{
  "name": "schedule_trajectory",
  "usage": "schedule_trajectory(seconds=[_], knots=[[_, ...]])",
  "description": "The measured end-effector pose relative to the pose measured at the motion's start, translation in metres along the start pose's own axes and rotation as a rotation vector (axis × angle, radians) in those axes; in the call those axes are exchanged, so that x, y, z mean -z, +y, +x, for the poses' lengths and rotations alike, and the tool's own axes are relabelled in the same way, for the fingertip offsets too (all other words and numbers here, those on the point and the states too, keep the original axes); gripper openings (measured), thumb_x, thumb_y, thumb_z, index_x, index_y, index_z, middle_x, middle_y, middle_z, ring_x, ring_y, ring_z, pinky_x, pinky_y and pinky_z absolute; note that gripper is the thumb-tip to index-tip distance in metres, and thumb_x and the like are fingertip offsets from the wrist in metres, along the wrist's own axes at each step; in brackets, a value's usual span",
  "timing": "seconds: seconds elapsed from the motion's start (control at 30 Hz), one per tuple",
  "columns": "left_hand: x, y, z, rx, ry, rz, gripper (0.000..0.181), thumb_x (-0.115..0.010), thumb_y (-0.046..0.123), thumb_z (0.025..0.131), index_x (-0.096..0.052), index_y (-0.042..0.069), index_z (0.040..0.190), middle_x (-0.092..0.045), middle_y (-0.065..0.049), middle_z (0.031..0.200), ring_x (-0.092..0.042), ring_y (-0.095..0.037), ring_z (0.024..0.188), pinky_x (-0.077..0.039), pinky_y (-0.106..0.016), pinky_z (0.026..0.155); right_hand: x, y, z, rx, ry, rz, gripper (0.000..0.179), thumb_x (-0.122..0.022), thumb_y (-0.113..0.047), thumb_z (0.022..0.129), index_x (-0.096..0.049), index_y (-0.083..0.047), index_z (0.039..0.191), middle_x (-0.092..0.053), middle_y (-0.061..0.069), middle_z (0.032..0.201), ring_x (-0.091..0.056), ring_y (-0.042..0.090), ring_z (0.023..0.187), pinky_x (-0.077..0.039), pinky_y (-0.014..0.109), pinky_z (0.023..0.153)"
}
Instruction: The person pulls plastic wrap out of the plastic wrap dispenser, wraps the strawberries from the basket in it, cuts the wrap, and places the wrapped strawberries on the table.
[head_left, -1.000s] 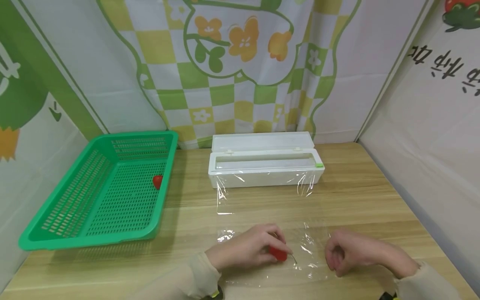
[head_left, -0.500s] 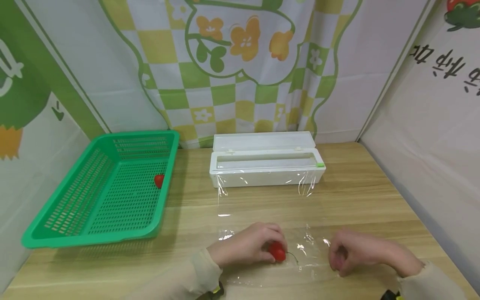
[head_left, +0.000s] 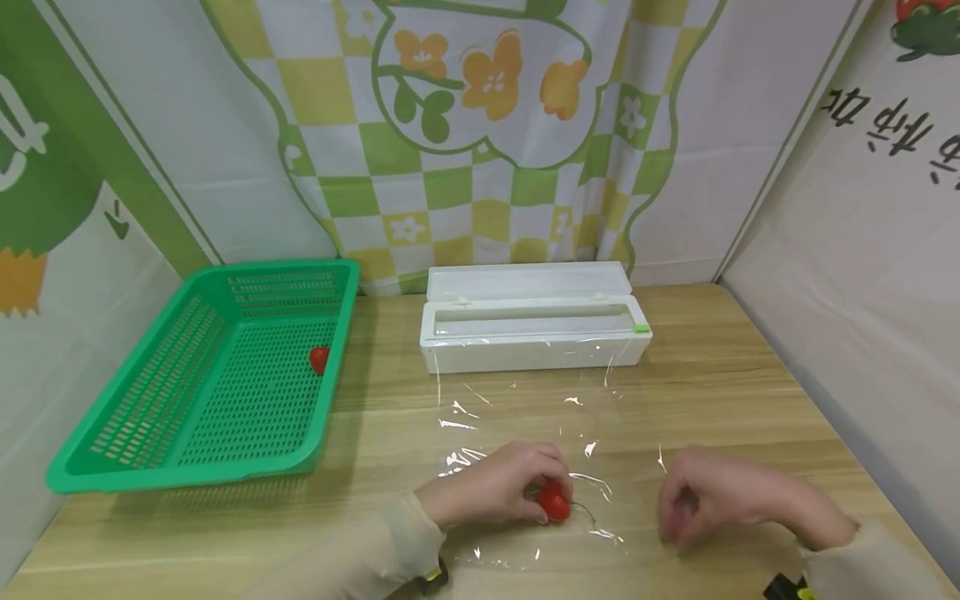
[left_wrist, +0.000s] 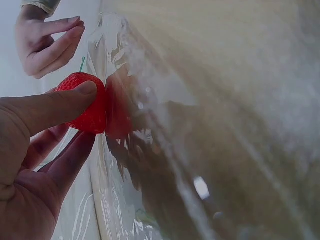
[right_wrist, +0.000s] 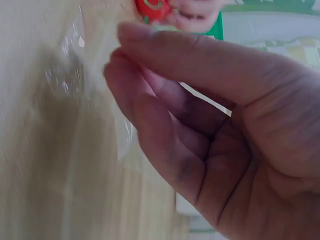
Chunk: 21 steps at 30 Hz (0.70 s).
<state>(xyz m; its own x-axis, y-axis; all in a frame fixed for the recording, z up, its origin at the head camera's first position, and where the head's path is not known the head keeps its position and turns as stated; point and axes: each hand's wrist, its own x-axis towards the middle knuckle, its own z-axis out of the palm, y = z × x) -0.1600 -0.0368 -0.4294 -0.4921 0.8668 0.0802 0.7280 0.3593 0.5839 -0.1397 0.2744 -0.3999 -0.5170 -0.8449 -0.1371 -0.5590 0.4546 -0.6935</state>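
Observation:
In the head view my left hand (head_left: 502,483) grips a small red strawberry (head_left: 554,502) with a thin green stem. The left wrist view shows the thumb pressed on the strawberry (left_wrist: 87,107), which sits close against clear plastic wrap (left_wrist: 145,165). The wrap (head_left: 525,425) stretches from the white dispenser box (head_left: 536,354) toward both hands. At its right edge my right hand (head_left: 720,496) has thumb and fingertips brought together, seemingly pinching the wrap. In the right wrist view a flap of wrap (right_wrist: 125,135) shows behind the fingers of that hand (right_wrist: 210,120); the fingertip contact is hard to see.
A green plastic basket (head_left: 187,479) stands at the left with another red fruit (head_left: 319,359) inside. The dispenser's lid (head_left: 528,282) is raised at the back. A checked cloth (head_left: 487,192) hangs behind the wooden table (head_left: 720,367), and white fabric walls flank it.
The wrap's wrinkles and glints have shifted across the sheet. My left fingers have uncovered more of the strawberry. My right hand has moved slightly right.

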Motion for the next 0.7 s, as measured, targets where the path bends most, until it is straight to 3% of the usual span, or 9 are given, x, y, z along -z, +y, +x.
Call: schedule_trajectory(seconds=[0.23, 0.43, 0.7], knots=[[0.000, 0.001, -0.001, 0.018, -0.003, -0.047, 0.031, -0.084, 0.006, 0.074, -0.071, 0.016, 0.100, -0.067, 0.007, 0.104, -0.060, 0.003, 0.097, -0.049, -0.009, 0.090, -0.023, -0.020, 0.021, 0.087, 0.049, -0.264, 0.018, -0.087, -0.025, 0.069, -0.073, -0.026, 0.081, -0.064, -0.021, 0.074, -0.048, -0.013, 0.068, -0.040, 0.004, 0.058], [0.001, 0.001, -0.001, 0.019, -0.003, -0.055, 0.032, -0.084, 0.004, 0.072, -0.071, 0.015, 0.099, -0.066, 0.006, 0.104, -0.059, 0.002, 0.098, -0.048, -0.010, 0.092, -0.040, -0.035, 0.035, 0.102, 0.100, -0.562, 0.033, -0.088, -0.036, 0.055, -0.060, -0.031, 0.072, -0.047, -0.023, 0.068, -0.035, -0.008, 0.062, -0.026, 0.005, 0.056], [0.000, 0.001, -0.001, 0.018, 0.001, -0.071, 0.030, -0.084, 0.003, 0.073, -0.070, 0.015, 0.097, -0.065, 0.005, 0.101, -0.058, 0.003, 0.096, -0.049, -0.010, 0.090, -0.052, -0.036, 0.040, 0.101, 0.132, -0.648, 0.038, -0.087, -0.037, 0.056, -0.052, -0.031, 0.070, -0.036, -0.021, 0.069, -0.029, -0.005, 0.059, -0.022, 0.010, 0.053]])
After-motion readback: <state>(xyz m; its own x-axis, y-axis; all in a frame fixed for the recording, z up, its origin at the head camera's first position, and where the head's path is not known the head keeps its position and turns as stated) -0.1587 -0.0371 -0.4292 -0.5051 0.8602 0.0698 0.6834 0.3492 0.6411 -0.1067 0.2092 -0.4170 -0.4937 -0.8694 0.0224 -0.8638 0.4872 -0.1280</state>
